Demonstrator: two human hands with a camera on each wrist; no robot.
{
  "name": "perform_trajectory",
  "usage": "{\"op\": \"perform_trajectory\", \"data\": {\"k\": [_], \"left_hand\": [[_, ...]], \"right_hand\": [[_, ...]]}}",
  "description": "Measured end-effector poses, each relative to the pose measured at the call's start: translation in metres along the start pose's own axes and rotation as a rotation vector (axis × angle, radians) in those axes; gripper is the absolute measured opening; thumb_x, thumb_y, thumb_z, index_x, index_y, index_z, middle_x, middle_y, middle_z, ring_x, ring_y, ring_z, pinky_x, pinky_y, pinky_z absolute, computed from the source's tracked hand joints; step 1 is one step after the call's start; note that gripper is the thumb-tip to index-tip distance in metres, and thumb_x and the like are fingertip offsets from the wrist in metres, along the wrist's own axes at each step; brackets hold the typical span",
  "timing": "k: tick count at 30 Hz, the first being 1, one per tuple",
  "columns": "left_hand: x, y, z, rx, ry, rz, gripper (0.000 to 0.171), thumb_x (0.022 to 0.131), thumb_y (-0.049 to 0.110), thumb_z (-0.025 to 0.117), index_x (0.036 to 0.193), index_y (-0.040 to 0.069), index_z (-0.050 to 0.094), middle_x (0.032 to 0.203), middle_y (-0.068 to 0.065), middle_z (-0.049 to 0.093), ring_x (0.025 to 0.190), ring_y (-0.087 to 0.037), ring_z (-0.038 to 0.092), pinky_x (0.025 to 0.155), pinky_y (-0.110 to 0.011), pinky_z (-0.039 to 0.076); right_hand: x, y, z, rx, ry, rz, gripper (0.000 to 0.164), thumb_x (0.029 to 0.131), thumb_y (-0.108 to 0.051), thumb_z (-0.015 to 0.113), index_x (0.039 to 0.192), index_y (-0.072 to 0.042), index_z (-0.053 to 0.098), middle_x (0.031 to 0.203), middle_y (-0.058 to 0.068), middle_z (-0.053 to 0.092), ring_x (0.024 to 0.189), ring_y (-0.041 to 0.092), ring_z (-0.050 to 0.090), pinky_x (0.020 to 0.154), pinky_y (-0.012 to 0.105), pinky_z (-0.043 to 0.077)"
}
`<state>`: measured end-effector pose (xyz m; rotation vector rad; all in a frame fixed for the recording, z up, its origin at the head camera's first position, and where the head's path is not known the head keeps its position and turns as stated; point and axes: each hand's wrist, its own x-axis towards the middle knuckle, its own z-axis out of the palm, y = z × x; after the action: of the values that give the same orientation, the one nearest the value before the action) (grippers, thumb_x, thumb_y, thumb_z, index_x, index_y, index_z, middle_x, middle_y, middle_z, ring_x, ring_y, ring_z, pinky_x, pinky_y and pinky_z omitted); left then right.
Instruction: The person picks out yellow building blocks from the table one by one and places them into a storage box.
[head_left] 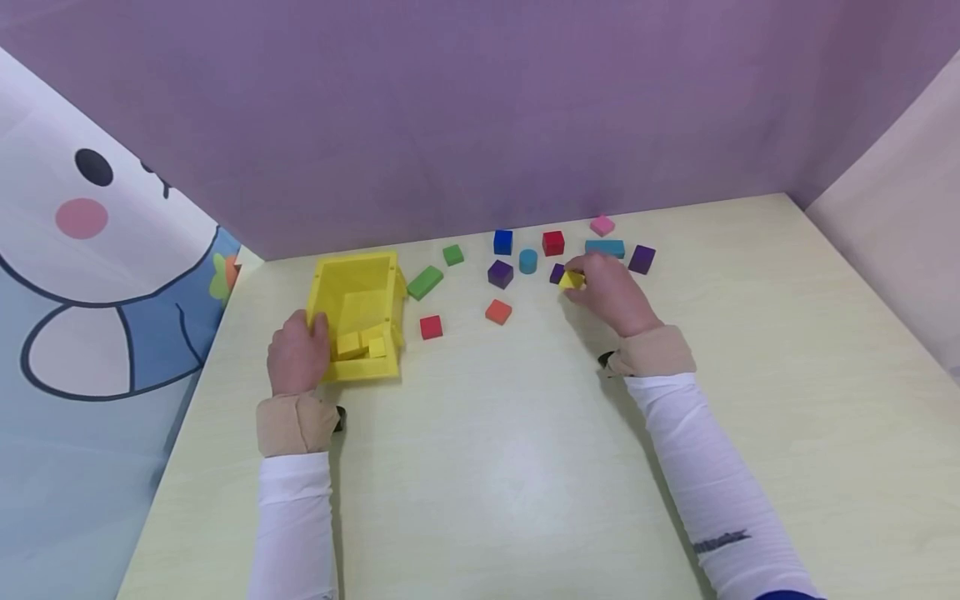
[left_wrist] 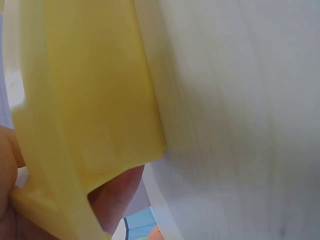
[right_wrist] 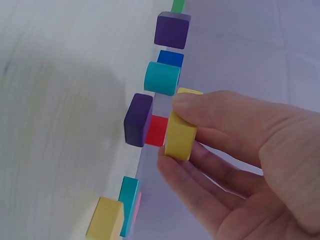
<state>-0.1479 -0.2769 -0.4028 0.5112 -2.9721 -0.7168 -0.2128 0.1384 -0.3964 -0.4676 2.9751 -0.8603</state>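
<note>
Showed a broad, pale wood-grain tabletop [head_left: 480,517], with its far edge running along a plain, muted-purple, cloth-like wall [head_left: 480,108]. Turned at the far right corner into a pale greyish-pink wall [head_left: 900,208]. Displayed on the left a light-blue printed backdrop [head_left: 82,475] with a large, dark-outlined white cartoon figure [head_left: 142,258], black oval eye [head_left: 93,167], round pink cheek [head_left: 82,218] and blue clothing [head_left: 159,342]. Looked evenly lit, with a soft whitish sheen [head_left: 525,483] across the tabletop.

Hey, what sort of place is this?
Possibly a children's play area: small multicoloured geometric blocks, a yellow rectangular plastic bin and a blue-and-white cartoon-printed sheet suggest it.
</note>
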Motion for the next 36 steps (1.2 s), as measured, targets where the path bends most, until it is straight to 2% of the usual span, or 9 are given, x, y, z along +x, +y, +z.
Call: {"op": "perform_trajectory", "data": {"k": [7, 13, 23, 29, 36], "left_hand": [[0.001, -0.002, 0.001, 0.004, 0.015, 0.017, 0.045, 0.098, 0.041, 0.024, 0.096, 0.001, 0.046, 0.078, -0.015, 0.047, 0.066, -0.029, 0.047, 0.059, -0.038, 0.037], [0.002, -0.004, 0.001, 0.005, 0.020, 0.025, 0.045, 0.098, 0.041, 0.024, 0.095, 0.002, 0.046, 0.077, -0.015, 0.047, 0.066, -0.029, 0.046, 0.059, -0.038, 0.036], [0.002, -0.002, 0.003, 0.004, 0.016, 0.022, 0.044, 0.098, 0.040, 0.024, 0.097, 0.001, 0.046, 0.079, -0.016, 0.048, 0.067, -0.030, 0.047, 0.060, -0.039, 0.037], [0.001, -0.001, 0.004, 0.014, 0.025, 0.034, 0.043, 0.098, 0.039, 0.025, 0.095, 0.002, 0.046, 0.078, -0.016, 0.049, 0.066, -0.030, 0.048, 0.059, -0.040, 0.037], [0.001, -0.001, -0.001, 0.014, 0.002, 0.002, 0.045, 0.098, 0.040, 0.025, 0.100, 0.001, 0.047, 0.081, -0.016, 0.050, 0.068, -0.029, 0.048, 0.061, -0.039, 0.038]], "right_hand": [[0.000, -0.007, -0.001, 0.022, 0.026, -0.001, 0.036, 0.076, -0.011, 0.071, 0.110, -0.002, 0.061, 0.096, 0.010, 0.057, 0.091, 0.030, 0.052, 0.079, 0.034, 0.045], [0.002, -0.013, -0.001, 0.017, 0.043, -0.040, 0.036, 0.076, -0.011, 0.071, 0.109, -0.002, 0.062, 0.096, 0.010, 0.058, 0.091, 0.029, 0.053, 0.080, 0.034, 0.046], [0.004, -0.022, -0.001, 0.031, 0.002, -0.033, 0.043, 0.077, -0.013, 0.071, 0.116, -0.002, 0.059, 0.102, 0.012, 0.057, 0.092, 0.028, 0.055, 0.081, 0.034, 0.047], [0.008, -0.036, 0.000, 0.075, 0.000, -0.057, 0.038, 0.078, -0.016, 0.070, 0.114, -0.005, 0.061, 0.101, 0.008, 0.057, 0.089, 0.025, 0.055, 0.078, 0.031, 0.047], [0.013, -0.052, 0.006, 0.076, -0.009, -0.080, 0.039, 0.078, -0.018, 0.070, 0.115, -0.007, 0.062, 0.100, 0.005, 0.059, 0.091, 0.023, 0.054, 0.080, 0.029, 0.045]]}}
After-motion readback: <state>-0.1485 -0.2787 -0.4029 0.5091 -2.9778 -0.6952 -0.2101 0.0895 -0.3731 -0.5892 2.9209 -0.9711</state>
